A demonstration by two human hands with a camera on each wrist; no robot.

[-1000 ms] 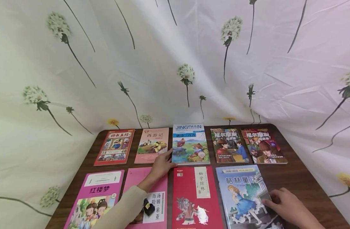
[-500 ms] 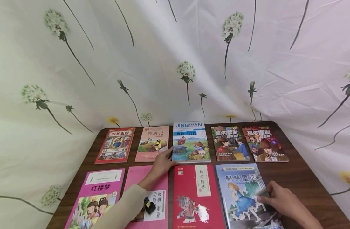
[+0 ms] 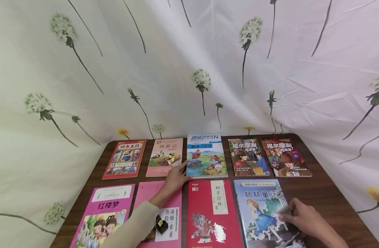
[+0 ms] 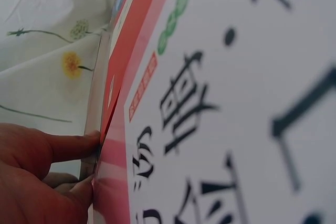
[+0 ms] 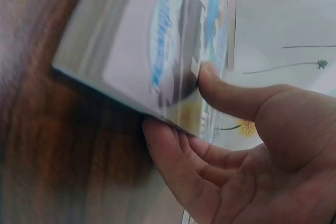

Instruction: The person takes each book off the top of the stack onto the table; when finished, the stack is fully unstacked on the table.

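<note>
My left hand is at the lower left corner of a blue book marked JINGDIAN, in the back row. Its fingers touch the left edge, with the thumb by the bottom edge. The left wrist view shows this hand beside book edges, its fingers mostly straight. On the right, my other hand grips the right side of a light-blue book with a girl in a blue dress. In the right wrist view the thumb lies on the cover and the fingers are at the lower edge; the fingertips are partly hidden.
Several more books lie in two rows on the dark wooden table. A red book lies between the hands; a pink book lies under the left forearm. Behind the table hangs a white cloth with dandelion prints.
My right hand has shifted slightly left, its thumb further onto the light-blue book's cover. The left hand stays at the JINGDIAN book's corner.
</note>
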